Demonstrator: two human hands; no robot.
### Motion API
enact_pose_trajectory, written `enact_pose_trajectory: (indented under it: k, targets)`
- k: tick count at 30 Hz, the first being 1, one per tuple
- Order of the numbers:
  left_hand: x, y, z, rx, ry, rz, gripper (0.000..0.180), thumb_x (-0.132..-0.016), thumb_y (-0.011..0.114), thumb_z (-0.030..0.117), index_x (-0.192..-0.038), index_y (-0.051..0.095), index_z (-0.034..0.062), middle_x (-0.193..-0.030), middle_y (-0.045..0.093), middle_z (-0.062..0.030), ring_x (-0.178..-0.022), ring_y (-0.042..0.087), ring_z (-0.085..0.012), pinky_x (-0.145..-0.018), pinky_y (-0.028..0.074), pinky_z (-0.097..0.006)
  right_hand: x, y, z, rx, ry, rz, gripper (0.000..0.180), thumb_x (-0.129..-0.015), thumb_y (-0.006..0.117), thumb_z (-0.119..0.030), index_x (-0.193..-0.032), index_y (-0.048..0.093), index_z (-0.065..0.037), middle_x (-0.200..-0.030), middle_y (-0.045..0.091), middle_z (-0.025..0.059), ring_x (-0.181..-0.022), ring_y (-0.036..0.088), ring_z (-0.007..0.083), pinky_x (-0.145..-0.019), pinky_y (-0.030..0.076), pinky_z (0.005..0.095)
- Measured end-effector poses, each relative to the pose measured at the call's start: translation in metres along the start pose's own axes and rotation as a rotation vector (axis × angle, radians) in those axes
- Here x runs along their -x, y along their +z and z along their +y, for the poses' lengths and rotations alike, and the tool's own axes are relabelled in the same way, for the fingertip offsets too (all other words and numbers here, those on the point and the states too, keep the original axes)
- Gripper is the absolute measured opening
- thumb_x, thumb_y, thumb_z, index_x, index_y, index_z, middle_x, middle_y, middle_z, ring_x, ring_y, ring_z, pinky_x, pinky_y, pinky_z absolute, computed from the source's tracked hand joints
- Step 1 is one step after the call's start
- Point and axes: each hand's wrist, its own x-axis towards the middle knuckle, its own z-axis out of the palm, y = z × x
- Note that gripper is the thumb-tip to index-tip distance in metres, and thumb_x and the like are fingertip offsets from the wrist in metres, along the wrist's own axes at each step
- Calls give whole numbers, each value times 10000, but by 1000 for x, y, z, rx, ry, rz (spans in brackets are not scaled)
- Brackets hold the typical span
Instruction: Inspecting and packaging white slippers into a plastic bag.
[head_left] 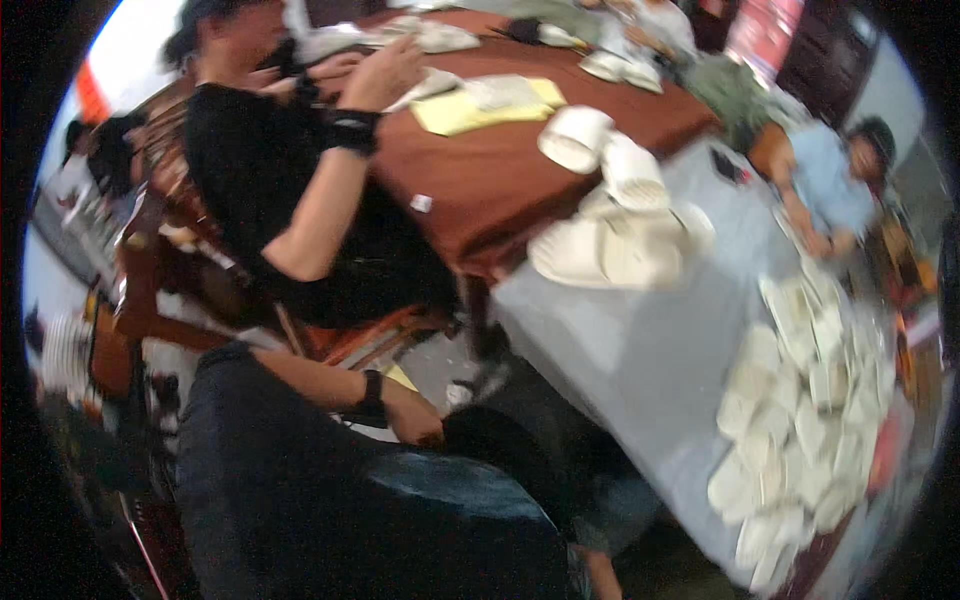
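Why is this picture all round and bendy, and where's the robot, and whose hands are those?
There's no robot here, just a person wearing a camera on their head. It looks down through a very wide lens, which makes straight edges bend and leaves dark corners.

The arm low down seems to be that person's own: the left hand rests near dark clothing, with a black wristband. Its fingers are partly hidden, so I can't tell if it holds anything. I can't make out the right hand.

On the grey tabletop sit some large cream slippers and, at the right, a pile of whitish slippers. A brown tablecloth covers the next table. Beside it, a co-worker in black has raised hands, too blurry to read.
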Motion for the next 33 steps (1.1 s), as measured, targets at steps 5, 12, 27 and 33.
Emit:
enact_pose_trajectory:
  k: [5,12,27,33]
  targets:
    - [5,-1,7,-126,-28,87,241,-743,628,180,-936,664,40,-862,678,-201,-863,655,-389,-753,494,-488,-1,-63,-129,-205,541,-283,336,-837,586,-102,-1147,638,17,-1147,625,285,-1123,559,430,-953,438,457]
    - [-34,-19,10,-405,338,365,132,-767,608,135,-849,641,37,-714,648,-180,-730,662,-382,-629,509,-485,47,-32,-123,-76,425,-48,279,-835,554,-89,-1092,655,-51,-885,665,235,-838,660,408,-718,524,453]
    - [-110,-80,40,-271,359,-25,207,-819,616,170,-967,659,32,-863,678,-194,-856,661,-373,-733,508,-477,63,-56,-126,-127,645,92,216,-825,614,-76,-1014,671,11,-922,697,208,-832,671,398,-720,526,403]
    - [-91,-145,55,-1,401,453,229,-923,626,217,-1090,642,62,-991,674,-135,-957,632,-332,-835,494,-426,18,-113,-137,-319,655,309,153,-838,667,-54,-957,673,41,-877,705,179,-760,695,246,-680,516,323]
